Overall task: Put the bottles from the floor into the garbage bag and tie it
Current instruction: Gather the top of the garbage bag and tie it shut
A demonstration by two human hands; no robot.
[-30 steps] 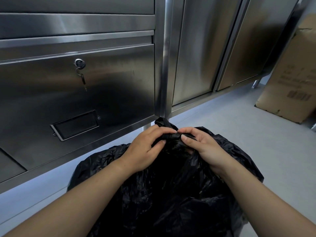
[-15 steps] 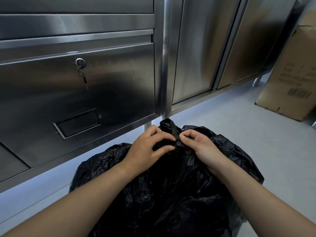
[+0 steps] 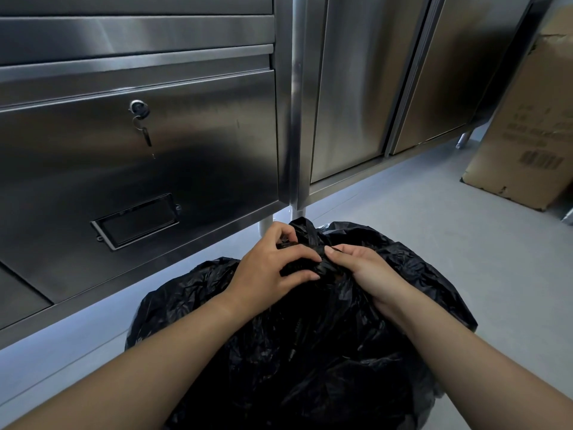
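Steel cabinets (image 3: 192, 144) line the far side of a grey floor (image 3: 387, 212). Near them sits the black garbage bag (image 3: 310, 352), its gathered neck pinched by the left hand (image 3: 273, 271) and right hand (image 3: 366, 274). Best to pull both ends firmly apart, keeping the knot low.

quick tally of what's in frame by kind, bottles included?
Garbage bag: 1, black, neck gripped by left hand and right hand
Cardboard box: 1
Steel cabinet: 1 run, key in its lock
Bottles: 0 visible on the floor
Hands: 2
Total: 6
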